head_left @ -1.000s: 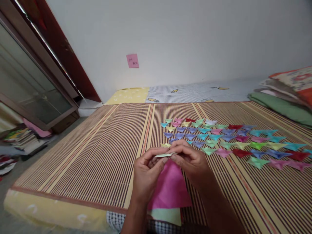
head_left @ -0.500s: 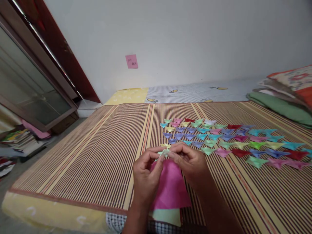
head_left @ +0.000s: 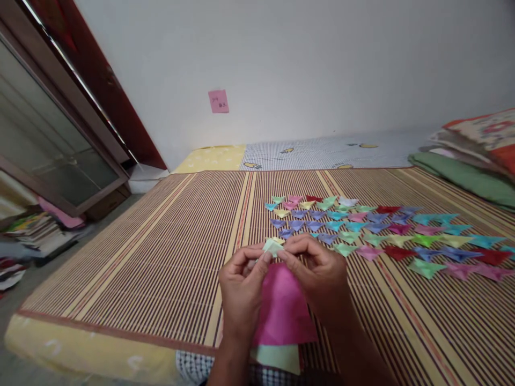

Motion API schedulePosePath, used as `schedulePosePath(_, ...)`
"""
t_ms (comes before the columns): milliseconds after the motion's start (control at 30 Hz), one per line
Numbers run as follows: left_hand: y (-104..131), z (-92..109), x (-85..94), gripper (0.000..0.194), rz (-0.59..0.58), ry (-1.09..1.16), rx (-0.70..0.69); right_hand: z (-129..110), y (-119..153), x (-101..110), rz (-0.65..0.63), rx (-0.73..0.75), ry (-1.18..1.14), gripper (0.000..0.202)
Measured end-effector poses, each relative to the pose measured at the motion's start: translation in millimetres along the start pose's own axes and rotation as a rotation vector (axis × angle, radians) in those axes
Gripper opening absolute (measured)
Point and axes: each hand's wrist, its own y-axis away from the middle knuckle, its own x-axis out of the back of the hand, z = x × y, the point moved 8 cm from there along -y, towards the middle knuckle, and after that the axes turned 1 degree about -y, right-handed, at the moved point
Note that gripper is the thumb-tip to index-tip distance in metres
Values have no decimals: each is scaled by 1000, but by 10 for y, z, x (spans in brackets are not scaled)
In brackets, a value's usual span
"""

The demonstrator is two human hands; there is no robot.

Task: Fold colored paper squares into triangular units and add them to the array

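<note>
A small pale green folded paper [head_left: 273, 247] is pinched between both hands, above the striped mat [head_left: 161, 257]. My left hand [head_left: 243, 279] grips its left side with thumb and fingers. On its right side, my right hand [head_left: 316, 265] holds it the same way. Below the hands lies a bright pink paper sheet [head_left: 284, 311], on top of a pale green sheet [head_left: 278, 358] that shows at the near edge. Rows of folded paper pieces in several colours [head_left: 336, 225] are spread on the mat beyond and to the right of my hands.
Cushions [head_left: 491, 136] and a green folded cloth [head_left: 462, 174] lie at the right back. A pink note [head_left: 218, 101] is on the wall. Books [head_left: 36, 230] are stacked on the far left, below a glass-panelled door [head_left: 52, 128].
The pale green paper has turned so that more of its flat face shows between the fingertips. Both hands stay nearly in place.
</note>
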Motion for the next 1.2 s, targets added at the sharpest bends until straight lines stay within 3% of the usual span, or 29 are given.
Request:
schedulePosePath(300, 37, 3, -19, 11, 54, 55, 25, 38, 3, -4, -8, -35, -7, 16)
schedulePosePath(967, 30, 5, -49, 11, 0, 37, -5, 37, 14, -5, -5, -40, 53, 19)
schedulePosePath(1200, 24, -60, -62, 15, 1, 128, 51, 160, 58, 19, 31, -177, 43, 10)
